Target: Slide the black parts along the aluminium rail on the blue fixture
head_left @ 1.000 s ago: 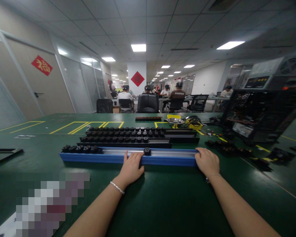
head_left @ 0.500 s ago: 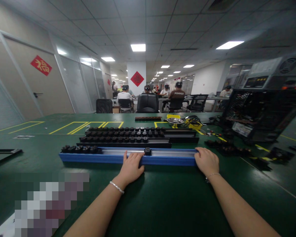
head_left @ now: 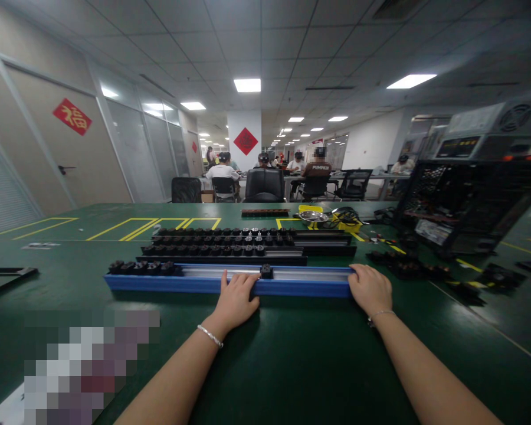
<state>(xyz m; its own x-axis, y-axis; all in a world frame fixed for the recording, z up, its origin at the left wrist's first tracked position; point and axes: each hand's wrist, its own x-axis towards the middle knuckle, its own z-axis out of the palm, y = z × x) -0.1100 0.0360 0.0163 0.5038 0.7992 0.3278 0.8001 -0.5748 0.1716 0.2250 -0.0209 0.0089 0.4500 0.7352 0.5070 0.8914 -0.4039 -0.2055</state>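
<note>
A long blue channel with a silvery inner track lies crosswise on the green table. My left hand rests over its front wall near the middle, fingers bent over the edge into the channel and thumb at the front. Just right of those fingertips a single black block sits in the track; I cannot tell whether they touch. My right hand is wrapped round the channel's right end. Several black parts stand in a row at the channel's left end.
Behind the channel lie dark rails with rows of black parts. Further right are a metal bowl, loose black pieces and an open computer case. A dark frame lies at left. People sit at desks beyond.
The black block and my left fingertips sit very slightly further right along the channel. My right hand stays on the end, and the view has shifted a little.
</note>
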